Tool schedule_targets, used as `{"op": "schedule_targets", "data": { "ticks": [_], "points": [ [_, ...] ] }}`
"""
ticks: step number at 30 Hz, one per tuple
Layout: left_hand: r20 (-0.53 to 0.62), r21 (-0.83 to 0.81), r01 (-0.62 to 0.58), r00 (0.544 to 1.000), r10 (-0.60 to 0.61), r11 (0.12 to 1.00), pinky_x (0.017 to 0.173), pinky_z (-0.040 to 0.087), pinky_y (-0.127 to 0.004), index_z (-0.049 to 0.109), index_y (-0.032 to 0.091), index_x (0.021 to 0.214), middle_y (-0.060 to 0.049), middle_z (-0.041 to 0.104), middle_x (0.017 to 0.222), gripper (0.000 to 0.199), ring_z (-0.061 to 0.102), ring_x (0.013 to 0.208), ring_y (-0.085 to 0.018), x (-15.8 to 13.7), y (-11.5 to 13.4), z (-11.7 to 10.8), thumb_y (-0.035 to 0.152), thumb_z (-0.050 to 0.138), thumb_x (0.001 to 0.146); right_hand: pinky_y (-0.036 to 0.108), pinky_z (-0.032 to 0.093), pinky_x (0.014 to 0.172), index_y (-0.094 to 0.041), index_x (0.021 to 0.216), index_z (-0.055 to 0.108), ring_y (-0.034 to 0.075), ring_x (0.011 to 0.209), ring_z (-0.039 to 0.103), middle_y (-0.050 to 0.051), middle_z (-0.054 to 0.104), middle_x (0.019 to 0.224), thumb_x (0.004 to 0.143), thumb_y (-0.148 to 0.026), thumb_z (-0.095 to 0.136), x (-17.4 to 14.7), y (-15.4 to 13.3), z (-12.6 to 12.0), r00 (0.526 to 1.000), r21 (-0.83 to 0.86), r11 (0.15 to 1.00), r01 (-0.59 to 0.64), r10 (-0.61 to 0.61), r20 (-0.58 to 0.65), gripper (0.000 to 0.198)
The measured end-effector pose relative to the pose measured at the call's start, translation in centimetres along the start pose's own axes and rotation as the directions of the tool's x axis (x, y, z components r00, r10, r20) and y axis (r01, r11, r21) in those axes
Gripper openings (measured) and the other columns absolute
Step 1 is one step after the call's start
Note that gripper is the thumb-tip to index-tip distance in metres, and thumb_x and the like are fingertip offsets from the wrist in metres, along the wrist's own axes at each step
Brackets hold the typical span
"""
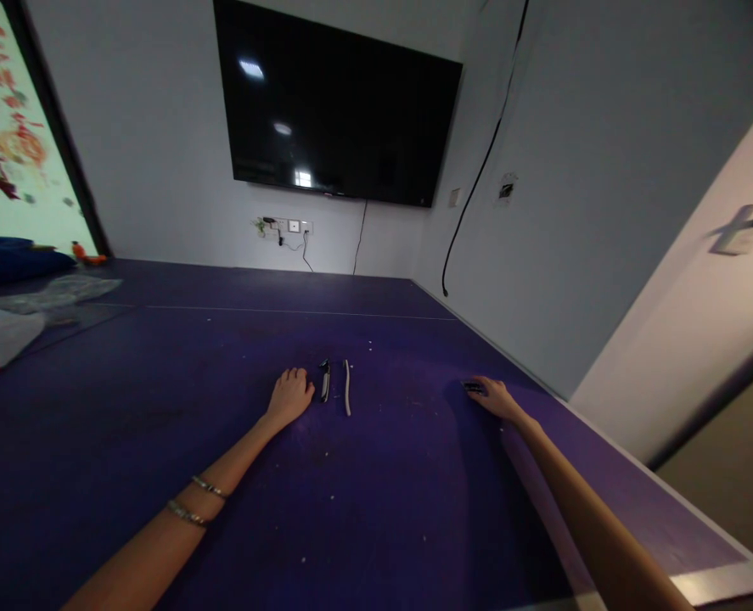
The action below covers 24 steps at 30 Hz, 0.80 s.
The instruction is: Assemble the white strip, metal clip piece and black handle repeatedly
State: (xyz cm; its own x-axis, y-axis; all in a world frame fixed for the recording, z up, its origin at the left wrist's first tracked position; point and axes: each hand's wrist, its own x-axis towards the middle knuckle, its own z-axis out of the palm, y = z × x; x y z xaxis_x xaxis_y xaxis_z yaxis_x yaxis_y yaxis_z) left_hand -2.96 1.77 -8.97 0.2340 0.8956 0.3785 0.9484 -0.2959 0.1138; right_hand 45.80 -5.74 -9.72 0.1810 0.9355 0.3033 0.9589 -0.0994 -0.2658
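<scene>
My left hand rests palm down on the purple tabletop, fingers slightly apart and holding nothing visible. Just right of its thumb lies a slim black and silver tool, too small to identify. Beside that tool, a short pale strip like a piece of cable lies lengthwise, untouched. Farther right, my right hand is closed on a small dark flat object at the surface. Its fingers partly cover the object, so I cannot make out its kind.
Small white bits are scattered over the tabletop. Clear plastic and a white bag lie at the left, near dark blue cloth. A black cable hangs along the right wall. A television is mounted above wall sockets.
</scene>
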Motion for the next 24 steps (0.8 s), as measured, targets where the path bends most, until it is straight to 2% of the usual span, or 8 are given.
{"op": "schedule_targets", "data": {
  "ticks": [9, 14, 18, 24],
  "points": [
    [0.002, -0.012, 0.030, 1.000, -0.030, 0.999, 0.089, 0.036, -0.037, 0.053, 0.012, 0.100, -0.015, 0.057, 0.108, 0.027, 0.048, 0.106, -0.026, -0.4, 0.4, -0.3, 0.027, 0.038, 0.084, 0.034, 0.038, 0.088, -0.017, 0.101, 0.058, 0.022, 0.097, 0.058, 0.009, 0.065, 0.101, 0.071, -0.037, 0.051, 0.4, -0.6, 0.6, 0.992, 0.032, 0.998, 0.055, -0.051, -0.112, 0.037],
    [-0.009, -0.006, 0.013, 1.000, -0.013, 1.000, 0.088, 0.037, -0.038, 0.053, 0.010, 0.099, -0.017, 0.056, 0.109, 0.028, 0.048, 0.105, -0.027, -0.4, 0.5, -0.4, 0.027, 0.036, 0.084, 0.039, 0.035, 0.092, -0.015, 0.105, 0.056, 0.026, 0.104, 0.055, 0.012, 0.062, 0.107, 0.068, -0.043, 0.054, 1.0, -0.9, 1.3, 0.989, -0.030, 0.999, 0.013, -0.017, -0.150, 0.046],
    [0.007, -0.006, 0.022, 1.000, -0.022, 1.000, 0.090, 0.036, -0.037, 0.053, 0.011, 0.099, -0.016, 0.056, 0.108, 0.027, 0.048, 0.106, -0.026, -0.5, 0.5, -0.5, 0.027, 0.037, 0.084, 0.038, 0.036, 0.092, -0.017, 0.110, 0.055, 0.026, 0.106, 0.055, 0.011, 0.062, 0.111, 0.068, -0.036, 0.055, 1.8, -1.2, 1.3, 0.995, -0.031, 0.999, 0.020, -0.022, -0.098, 0.047],
    [-0.005, -0.024, 0.021, 1.000, -0.021, 1.000, 0.092, 0.034, -0.037, 0.053, 0.012, 0.100, -0.015, 0.056, 0.110, 0.027, 0.047, 0.108, -0.026, -0.5, 0.3, -0.2, 0.028, 0.037, 0.084, 0.029, 0.044, 0.080, -0.013, 0.115, 0.054, 0.023, 0.094, 0.061, 0.011, 0.065, 0.103, 0.069, -0.028, 0.054, 2.1, -1.2, 1.2, 0.998, 0.021, 0.998, -0.051, 0.052, -0.046, 0.048]
  ]
}}
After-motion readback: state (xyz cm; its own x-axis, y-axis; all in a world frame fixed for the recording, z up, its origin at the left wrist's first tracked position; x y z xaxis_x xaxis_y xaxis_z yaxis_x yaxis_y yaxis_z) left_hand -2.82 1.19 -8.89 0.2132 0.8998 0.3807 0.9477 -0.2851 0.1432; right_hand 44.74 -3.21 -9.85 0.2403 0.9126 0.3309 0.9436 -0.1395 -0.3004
